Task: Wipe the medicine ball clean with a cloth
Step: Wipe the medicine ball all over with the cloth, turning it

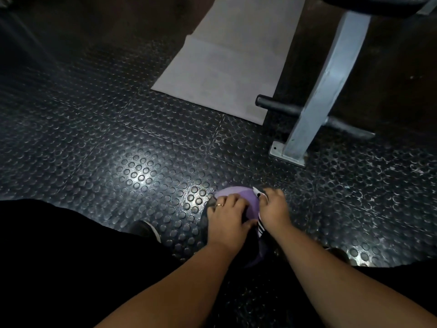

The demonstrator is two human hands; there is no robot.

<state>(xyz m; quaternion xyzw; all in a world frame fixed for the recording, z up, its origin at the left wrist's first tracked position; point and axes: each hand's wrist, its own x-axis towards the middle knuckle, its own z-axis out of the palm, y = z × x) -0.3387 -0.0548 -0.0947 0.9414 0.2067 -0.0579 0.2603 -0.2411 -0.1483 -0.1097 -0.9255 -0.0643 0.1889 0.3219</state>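
Note:
A purple and black medicine ball (236, 196) with white stripes sits on the floor between my feet. My left hand (227, 215), with a ring on one finger, lies on top of the ball with its fingers curved over a dark grey cloth (206, 210) that shows at the ball's left edge. My right hand (275, 209) grips the ball's right side, fingers curled over it beside the white stripes. Most of the ball and cloth is hidden under my hands.
The floor is black studded rubber (142, 174). A grey mat (224, 67) lies ahead. A grey metal machine post (319, 91) with a bolted foot plate and a black bar (279, 106) stands at right. My shoe (145, 229) is left of the ball.

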